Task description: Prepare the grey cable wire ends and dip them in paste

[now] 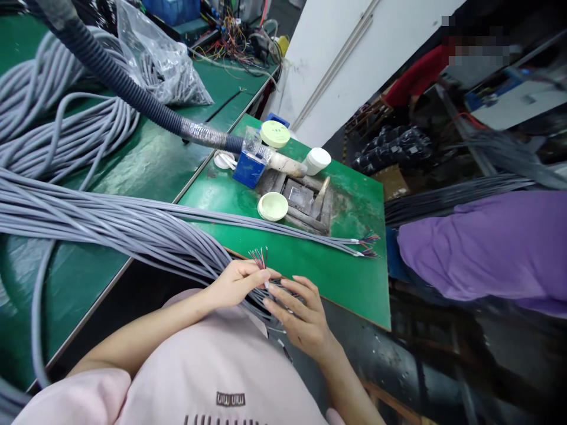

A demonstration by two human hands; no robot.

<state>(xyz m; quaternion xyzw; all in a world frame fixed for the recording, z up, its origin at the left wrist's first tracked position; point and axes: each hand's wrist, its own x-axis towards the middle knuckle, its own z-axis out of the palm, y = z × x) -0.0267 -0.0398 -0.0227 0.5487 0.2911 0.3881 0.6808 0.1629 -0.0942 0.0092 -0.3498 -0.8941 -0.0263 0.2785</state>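
My left hand (241,283) pinches the end of a grey cable between thumb and fingers. From its tip fan several thin coloured wires (259,258), stripped at the ends. Just right of it my right hand (305,319) has its fingers spread, close to the white sleeve below the wires; whether a fingertip touches is hard to see. More grey cables (195,239) run from the left and hang over the front edge beneath my hands. Two further cable ends with bared coloured wires (367,245) lie on the green board (354,283).
A ribbed hose (146,100) reaches over a dirty metal solder pot (301,198). Around it stand a blue box (249,168), a pale dish (273,206) and a white jar (317,160). Cable coils (66,136) fill the left table. A purple-sleeved person (487,248) is at right.
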